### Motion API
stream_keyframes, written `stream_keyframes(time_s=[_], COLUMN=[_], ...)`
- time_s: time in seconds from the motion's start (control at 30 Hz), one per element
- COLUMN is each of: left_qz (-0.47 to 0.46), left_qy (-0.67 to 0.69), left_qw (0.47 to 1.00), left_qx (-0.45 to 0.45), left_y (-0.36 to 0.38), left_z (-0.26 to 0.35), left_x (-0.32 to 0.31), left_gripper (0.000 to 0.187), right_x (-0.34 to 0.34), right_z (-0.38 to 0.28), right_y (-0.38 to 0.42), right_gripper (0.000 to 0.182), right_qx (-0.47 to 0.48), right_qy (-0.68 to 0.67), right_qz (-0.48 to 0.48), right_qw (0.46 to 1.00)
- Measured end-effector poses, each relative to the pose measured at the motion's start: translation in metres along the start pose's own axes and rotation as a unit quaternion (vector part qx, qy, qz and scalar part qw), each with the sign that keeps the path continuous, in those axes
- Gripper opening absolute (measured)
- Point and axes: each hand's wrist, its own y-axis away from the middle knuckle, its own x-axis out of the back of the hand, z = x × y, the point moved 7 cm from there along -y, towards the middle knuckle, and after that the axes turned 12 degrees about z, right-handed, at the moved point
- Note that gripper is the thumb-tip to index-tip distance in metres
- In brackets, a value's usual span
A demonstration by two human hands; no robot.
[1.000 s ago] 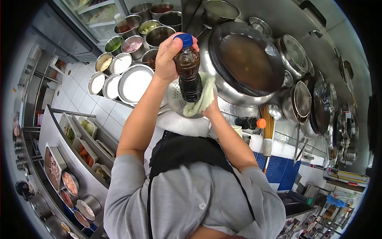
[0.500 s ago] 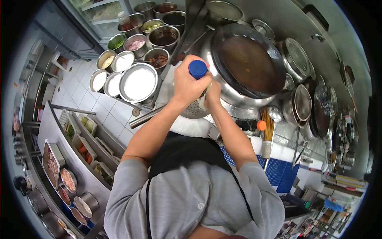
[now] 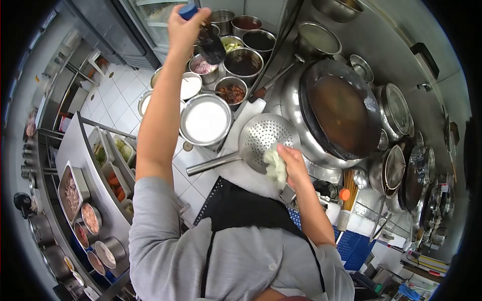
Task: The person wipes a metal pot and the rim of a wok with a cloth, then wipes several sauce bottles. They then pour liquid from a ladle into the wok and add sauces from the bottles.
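Note:
At the top left, my left hand [image 3: 185, 31] is closed round the neck of a dark bottle [image 3: 211, 46] with a blue cap [image 3: 188, 11], over the metal pots of ingredients. My right hand [image 3: 294, 163] grips a pale, crumpled cloth [image 3: 275, 168] beside a perforated metal strainer [image 3: 261, 131]. The cloth overlaps the strainer's lower right edge. To the left points the strainer's handle [image 3: 213, 164]. A large wok [image 3: 341, 108] with brown liquid stands right of the strainer.
Metal pots with white contents [image 3: 206, 119], chopped red onion [image 3: 204, 67] and dark sauce [image 3: 243, 62] stand at the upper middle. An orange-capped bottle [image 3: 329, 189] is near my right forearm. Food trays [image 3: 72, 193] line the left counter.
My left hand has moved up and left with the bottle, away from my right hand. My right hand now shows apart with the cloth, and more of the strainer is visible. The view has shifted.

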Motion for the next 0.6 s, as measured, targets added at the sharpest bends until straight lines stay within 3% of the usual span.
stream_keyframes(time_s=[0.07,0.17,0.37,0.5,0.53,0.6], left_qz=[0.02,0.023,0.027,-0.038,-0.061,-0.063], left_qy=[0.011,0.074,0.096,-0.103,-0.132,-0.254], left_qw=[1.0,0.996,0.995,0.994,0.989,0.965], left_qx=[0.015,-0.036,0.011,-0.007,0.03,-0.012], left_y=[-0.041,-0.095,-0.132,-0.139,-0.138,-0.141], left_z=[-0.029,-0.076,-0.181,-0.216,-0.224,-0.234], left_x=[0.008,0.013,0.01,-0.003,-0.006,-0.009], left_gripper=[0.024,0.048,0.048,0.049,0.055,0.058], right_x=[0.011,0.025,0.023,0.021,0.018,0.024], right_z=[0.012,0.026,0.028,0.026,0.024,0.03], right_y=[0.003,0.0,-0.008,-0.01,-0.01,-0.012], right_gripper=[0.038,0.036,0.03,0.03,0.03,0.031], right_qx=[-0.014,-0.022,-0.028,-0.027,-0.03,-0.03], right_qy=[0.007,0.005,-0.013,0.005,0.004,0.014], right_qz=[0.021,0.054,0.102,0.117,0.123,0.113], right_qw=[1.0,0.998,0.994,0.993,0.992,0.993])
